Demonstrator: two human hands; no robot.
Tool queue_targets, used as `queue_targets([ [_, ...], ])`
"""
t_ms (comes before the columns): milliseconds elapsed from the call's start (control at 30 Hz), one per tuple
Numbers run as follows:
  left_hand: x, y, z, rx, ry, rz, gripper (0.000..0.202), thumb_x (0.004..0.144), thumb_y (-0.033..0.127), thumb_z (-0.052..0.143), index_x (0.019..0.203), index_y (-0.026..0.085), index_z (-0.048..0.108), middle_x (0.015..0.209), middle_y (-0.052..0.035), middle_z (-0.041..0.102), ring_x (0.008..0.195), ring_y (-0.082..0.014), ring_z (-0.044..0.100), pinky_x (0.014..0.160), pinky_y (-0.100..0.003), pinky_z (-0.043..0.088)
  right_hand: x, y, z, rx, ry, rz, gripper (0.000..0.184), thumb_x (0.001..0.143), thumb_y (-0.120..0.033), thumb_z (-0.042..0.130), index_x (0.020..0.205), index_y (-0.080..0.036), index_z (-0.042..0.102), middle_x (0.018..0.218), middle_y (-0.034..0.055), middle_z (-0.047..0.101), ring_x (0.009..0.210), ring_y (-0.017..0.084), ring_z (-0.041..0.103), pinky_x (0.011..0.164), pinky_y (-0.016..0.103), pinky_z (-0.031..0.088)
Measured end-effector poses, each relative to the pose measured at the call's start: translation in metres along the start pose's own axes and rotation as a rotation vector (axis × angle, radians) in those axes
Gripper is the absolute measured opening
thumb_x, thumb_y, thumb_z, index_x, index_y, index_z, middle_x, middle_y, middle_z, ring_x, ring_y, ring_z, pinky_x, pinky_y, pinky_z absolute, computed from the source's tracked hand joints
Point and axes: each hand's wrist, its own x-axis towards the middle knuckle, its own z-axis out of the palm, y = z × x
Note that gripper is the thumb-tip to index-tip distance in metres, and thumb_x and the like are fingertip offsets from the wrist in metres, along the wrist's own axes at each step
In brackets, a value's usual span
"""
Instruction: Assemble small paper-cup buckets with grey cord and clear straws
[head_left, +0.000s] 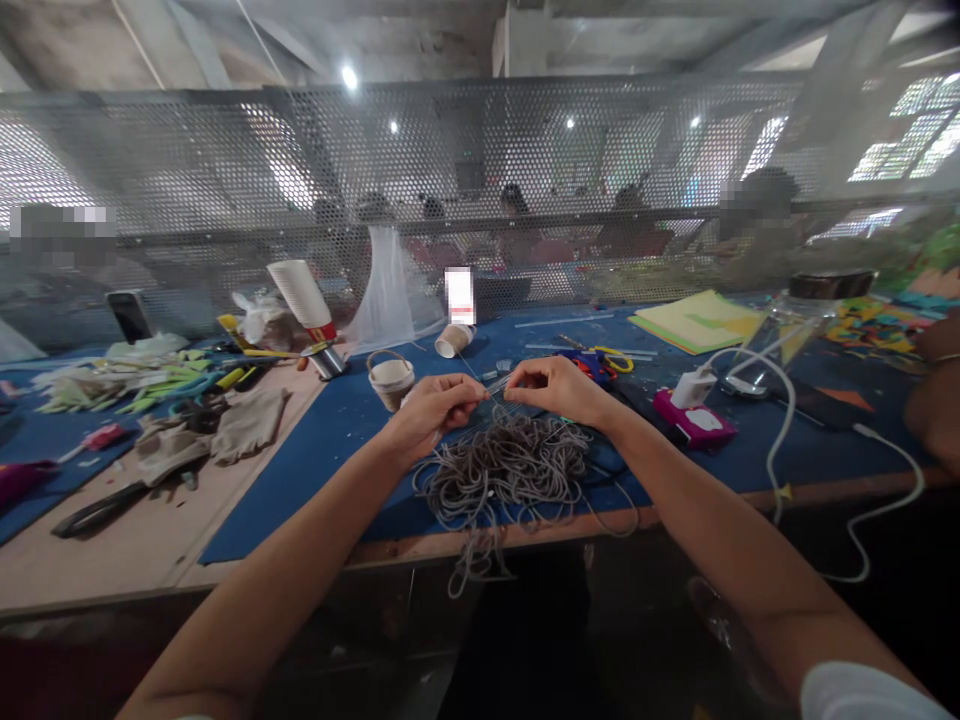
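Note:
My left hand [441, 408] is closed in a pinch, its fingertips on a thin pale strand [496, 388]. My right hand [561, 388] pinches the same strand from the other side, close to the left fingertips. Whether it is cord or wire is too fine to tell. Below both hands lies a tangled heap of grey cord [510, 470], with loops hanging over the table's front edge. A small pale bucket-shaped cup with a handle [391, 382] stands left of my left hand. Behind the hands, a brown paper cup [453, 341] lies on its side.
Scissors with yellow handles [616, 360] lie beyond my right hand. Further right are a pink power block [694, 418], a white cable [786, 420] and coloured sheets [697, 320]. Stacked paper cups [301, 300], gloves [247, 422] and tools occupy the left. A perforated metal screen [480, 150] rises behind.

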Motion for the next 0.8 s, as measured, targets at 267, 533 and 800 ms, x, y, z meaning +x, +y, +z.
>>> queue_targets([
  [267,-0.001,-0.001,0.001,0.124,-0.078,-0.036,0.014,0.069,0.029,0.072,0.066,0.016,0.067,0.055,0.0016,0.048,0.047,-0.0051,0.031,0.044,-0.024,0.016,0.002,0.004,-0.002,-0.002,0.023,0.014,0.027,0.081,-0.044,0.069,0.081,-0.017,0.071,0.062,-0.0023,0.053,0.059,0.010,0.041,0.055,0.027,0.030],
  [533,0.002,-0.008,-0.002,0.460,0.064,0.111,0.014,0.072,0.030,0.067,0.069,0.016,0.068,0.058,-0.0007,0.058,0.050,-0.0084,0.041,0.048,-0.024,0.026,-0.001,0.001,0.000,-0.031,0.052,-0.009,0.026,0.083,-0.044,0.069,0.082,-0.018,0.071,0.061,-0.0024,0.052,0.058,0.010,0.041,0.055,0.027,0.030],
  [800,0.001,-0.005,0.000,0.395,0.219,0.146,0.016,0.073,0.031,0.067,0.070,0.015,0.065,0.056,0.0030,0.052,0.049,-0.0067,0.037,0.047,-0.022,0.023,-0.003,-0.001,0.004,-0.027,0.054,-0.036,0.025,0.085,-0.044,0.067,0.085,-0.020,0.072,0.061,-0.0028,0.050,0.058,0.010,0.040,0.055,0.028,0.030],
])
